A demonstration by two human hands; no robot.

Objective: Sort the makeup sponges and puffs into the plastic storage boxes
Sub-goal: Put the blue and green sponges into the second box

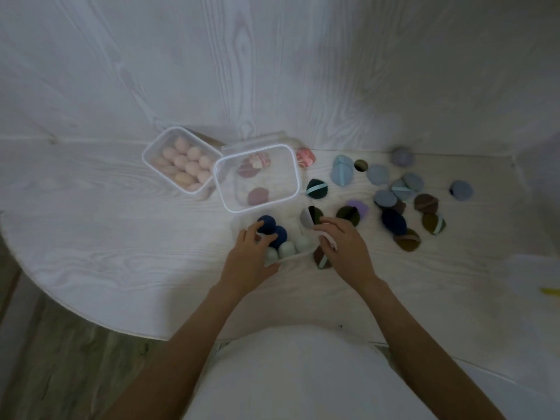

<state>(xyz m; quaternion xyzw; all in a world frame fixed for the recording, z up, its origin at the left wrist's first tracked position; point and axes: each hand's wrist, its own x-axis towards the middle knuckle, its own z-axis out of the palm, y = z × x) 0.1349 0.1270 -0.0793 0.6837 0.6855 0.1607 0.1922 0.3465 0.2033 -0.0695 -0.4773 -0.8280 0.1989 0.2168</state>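
A small clear box [298, 254] close to me holds navy sponges [280, 233] and mint sponges [286, 249]. My left hand [250, 257] reaches over its left side, fingers and thumb curled on a navy sponge [266, 222]. My right hand [344, 247] is at the box's right edge, fingers curled on its rim; its fingertips touch a grey and olive puff [312, 217]. A brown puff [320, 258] lies partly under that hand. A clear box [148, 153] at the back holds several pink sponges [186, 165]. Beside it a larger clear box [295, 177] holds red and maroon puffs [257, 196].
Several loose puffs in blue [342, 171], olive [348, 216], navy [394, 222], brown [425, 203] and lilac [402, 157] lie scattered on the white table [121, 237] to the right. A red marbled puff [305, 157] sits behind the larger box. The table's rounded edge runs at lower left.
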